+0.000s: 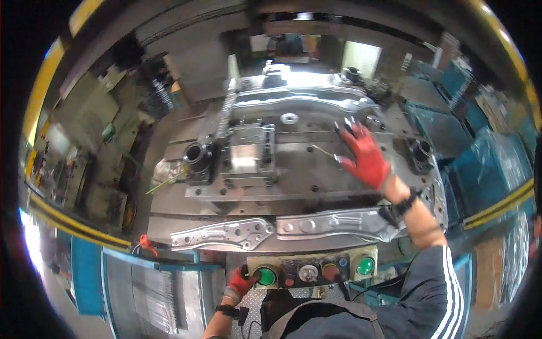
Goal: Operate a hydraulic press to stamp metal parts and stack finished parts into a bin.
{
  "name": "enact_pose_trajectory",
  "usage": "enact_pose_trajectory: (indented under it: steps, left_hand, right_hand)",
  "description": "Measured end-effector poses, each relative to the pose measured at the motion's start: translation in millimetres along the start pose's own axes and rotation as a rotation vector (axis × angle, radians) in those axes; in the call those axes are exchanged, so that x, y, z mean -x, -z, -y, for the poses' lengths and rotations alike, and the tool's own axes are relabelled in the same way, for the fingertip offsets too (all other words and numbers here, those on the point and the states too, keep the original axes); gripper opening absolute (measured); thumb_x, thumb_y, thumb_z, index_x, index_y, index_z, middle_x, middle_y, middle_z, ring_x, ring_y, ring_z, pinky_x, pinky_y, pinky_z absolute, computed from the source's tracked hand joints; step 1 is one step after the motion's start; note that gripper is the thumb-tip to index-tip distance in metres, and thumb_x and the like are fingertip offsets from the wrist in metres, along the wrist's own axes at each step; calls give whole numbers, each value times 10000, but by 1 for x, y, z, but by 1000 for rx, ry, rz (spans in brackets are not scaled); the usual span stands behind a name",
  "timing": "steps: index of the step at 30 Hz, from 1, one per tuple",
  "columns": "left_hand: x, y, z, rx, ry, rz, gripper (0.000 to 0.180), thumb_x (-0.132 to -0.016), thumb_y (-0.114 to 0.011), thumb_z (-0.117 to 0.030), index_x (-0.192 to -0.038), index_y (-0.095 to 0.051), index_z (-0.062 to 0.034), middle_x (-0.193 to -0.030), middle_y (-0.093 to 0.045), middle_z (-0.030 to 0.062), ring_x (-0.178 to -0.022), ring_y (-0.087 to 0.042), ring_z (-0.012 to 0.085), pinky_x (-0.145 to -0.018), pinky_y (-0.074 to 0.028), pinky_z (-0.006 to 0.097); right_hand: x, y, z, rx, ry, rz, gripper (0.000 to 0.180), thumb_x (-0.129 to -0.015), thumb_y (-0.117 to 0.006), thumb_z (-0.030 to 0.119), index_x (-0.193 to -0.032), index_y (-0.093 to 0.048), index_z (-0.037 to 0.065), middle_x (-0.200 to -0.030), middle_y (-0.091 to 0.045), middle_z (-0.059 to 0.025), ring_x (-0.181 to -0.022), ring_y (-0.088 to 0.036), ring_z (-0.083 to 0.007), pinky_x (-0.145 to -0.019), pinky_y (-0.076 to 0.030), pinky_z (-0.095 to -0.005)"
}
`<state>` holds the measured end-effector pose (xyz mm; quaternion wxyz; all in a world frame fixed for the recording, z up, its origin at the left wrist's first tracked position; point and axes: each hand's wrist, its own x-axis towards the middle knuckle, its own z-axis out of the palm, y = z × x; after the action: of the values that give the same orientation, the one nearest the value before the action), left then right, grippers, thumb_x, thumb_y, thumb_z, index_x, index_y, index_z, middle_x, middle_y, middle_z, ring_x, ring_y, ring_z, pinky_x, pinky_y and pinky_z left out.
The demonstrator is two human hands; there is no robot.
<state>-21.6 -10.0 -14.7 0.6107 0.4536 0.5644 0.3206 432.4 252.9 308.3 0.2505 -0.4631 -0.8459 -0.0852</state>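
My right hand (366, 160), in a red glove with dark fingertips, reaches over the metal die plate (293, 181) with its fingers spread. A thin light stick (323, 151) lies by its thumb tip; whether they touch I cannot tell. My left hand (241, 282), also in a red glove, is at the left end of the control panel (296, 265). Its thumb rests at a green push button (265, 276), apart from the other fingers. Two stamped metal parts, a left one (223, 234) and a right one (333, 224), lie along the plate's near edge.
A long stamped metal part (299, 96) spans the far side. On the plate stand a raised metal block (247, 152), a left guide bushing (197, 155) and a right one (420, 152). A second green button (365, 265) sits at the panel's right. Yellow bars (79, 223) flank the area.
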Motion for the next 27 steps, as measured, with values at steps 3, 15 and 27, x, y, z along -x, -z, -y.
enact_pose_trajectory:
  steps: [3, 15, 27]
  left_hand:
    - [-3, -29, 1, 39, 44, -114, 677, -722, -750, 1, -1321, -440, -49, -1270, -571, 88, -1158, -553, 204, -985, -464, 352]
    - [-4, -48, -18, -467, 30, -262, 703, -728, -754, -51, -1334, -400, 0, -1269, -581, 133, -1139, -580, 232, -983, -468, 360]
    - [-9, -43, -9, -248, 50, -191, 796, -720, -780, -115, -1375, -347, 18, -1328, -534, 154, -1207, -539, 239, -1021, -438, 346]
  right_hand:
    - [155, 37, 24, -225, -220, -145, 672, -774, -700, 210, -1372, -461, 16, -1427, -418, -252, -1307, -389, -461, -1088, -325, -502]
    - [412, -91, 62, -544, -1192, 225, 827, -737, -795, 270, -1385, -374, -28, -1263, -561, -264, -1186, -536, -404, -988, -447, -434]
    - [415, -99, 54, -430, -1140, 310, 618, -762, -764, 296, -1228, -481, 6, -1179, -597, -250, -1115, -557, -425, -942, -456, -466]
